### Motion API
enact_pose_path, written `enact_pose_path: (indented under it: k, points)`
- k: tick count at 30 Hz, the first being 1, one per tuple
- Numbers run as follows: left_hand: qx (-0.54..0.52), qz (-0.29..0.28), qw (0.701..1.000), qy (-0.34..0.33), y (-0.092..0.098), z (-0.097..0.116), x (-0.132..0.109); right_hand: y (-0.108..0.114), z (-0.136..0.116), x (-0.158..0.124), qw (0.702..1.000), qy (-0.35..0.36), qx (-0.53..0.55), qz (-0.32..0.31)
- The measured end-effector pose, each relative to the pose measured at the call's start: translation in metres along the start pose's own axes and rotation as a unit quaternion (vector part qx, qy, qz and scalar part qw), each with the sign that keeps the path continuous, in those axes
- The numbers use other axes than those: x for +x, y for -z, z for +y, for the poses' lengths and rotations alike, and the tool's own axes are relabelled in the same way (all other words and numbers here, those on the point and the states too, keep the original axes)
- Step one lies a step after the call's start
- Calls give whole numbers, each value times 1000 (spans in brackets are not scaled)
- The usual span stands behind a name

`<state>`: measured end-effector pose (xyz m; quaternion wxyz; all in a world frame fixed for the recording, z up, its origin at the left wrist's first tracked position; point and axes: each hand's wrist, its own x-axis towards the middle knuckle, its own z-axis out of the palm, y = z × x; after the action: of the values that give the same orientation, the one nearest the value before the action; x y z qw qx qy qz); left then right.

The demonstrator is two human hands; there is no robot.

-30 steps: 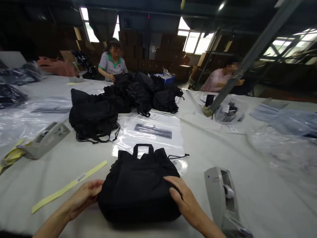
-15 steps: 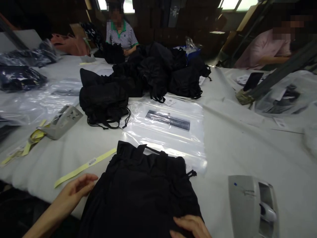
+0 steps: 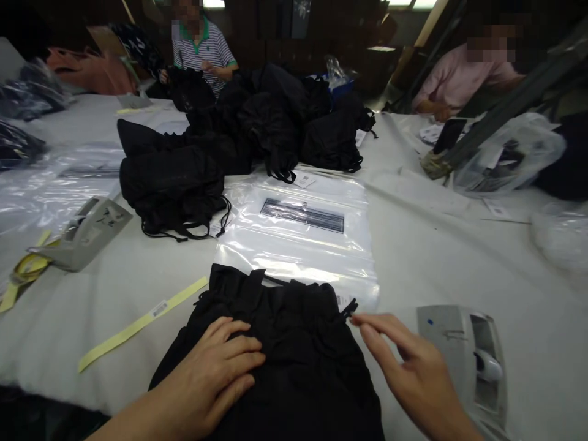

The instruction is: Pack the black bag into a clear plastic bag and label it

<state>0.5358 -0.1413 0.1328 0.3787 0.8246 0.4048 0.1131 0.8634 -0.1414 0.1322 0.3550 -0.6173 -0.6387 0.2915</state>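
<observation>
At the near edge of the worktop (image 3: 404,263), a black bag (image 3: 294,367) lies flat, gathered mouth toward the far side, lower part running out of view. Left hand (image 3: 220,361) rests palm down on its upper left part, fingers extended and slightly spread, cloth under them, nothing gripped. Right hand (image 3: 411,361) off the bag's right side: thumb and index finger reach forward, tips near each other, just beside the free end of the drawcord (image 3: 350,309); cannot tell whether they touch or pinch it. Handling, as judged: light, limp, soft cloth, likely to crease and sag, hardly fragile, probably not very slippery. Best holds seem the gathered rim or both side seams; the strap (image 3: 257,278) at the mouth would serve for lifting, the cord end for a fine pinch. Left of the bag, toward the near left corner, a yellow strip (image 3: 138,327) with a printed label; right of it, beyond the right hand, a grey dispenser (image 3: 443,349). Farther off, a clear plastic bag (image 3: 298,248) lies flat past the mouth, partly overlapped by it. Then a heap of black bags (image 3: 271,116) toward the far edge; beyond that edge, a person in a striped shirt (image 3: 204,52).
</observation>
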Motion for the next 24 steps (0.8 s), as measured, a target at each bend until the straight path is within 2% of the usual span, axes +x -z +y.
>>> enact_pose_path:
  k: [1, 2, 4, 6, 9, 11, 13, 15, 18, 22, 24]
  points:
    - [-1, -6, 1000, -4, 6, -2, 6, -5, -1, 23, 1000, -28, -13, 1]
    - [-8, -13, 1000, -4, 12, -4, 13, -12, 0, 45, 998, -48, -24, -28]
    - [-23, -11, 1000, 14, 26, -12, 35, -32, 6, 86, 987, -69, -63, -132]
    - [-9, 26, 999, 37, 38, -26, 64, -52, 12, 119, 961, -87, -139, -223]
    - [83, 81, 992, 58, 47, -55, 109, -77, 17, 148, 920, -99, -247, -289]
    - [107, 61, 987, 100, 47, -74, 134, -88, 19, 158, 907, -84, -268, -314]
    - [69, 15, 987, 146, 42, -89, 149, -94, 22, 162, 903, -79, -256, -336]
    - [6, -18, 986, 165, 36, -98, 155, -95, 28, 164, 900, -100, -228, -357]
    - [-72, -31, 984, 159, 35, -99, 151, -91, 35, 160, 903, -126, -172, -372]
    - [-152, -50, 978, 136, 43, -85, 128, -78, 26, 145, 931, -104, -113, -332]
    - [-167, -75, 978, 96, 46, -77, 112, -70, 16, 131, 946, -71, -91, -302]
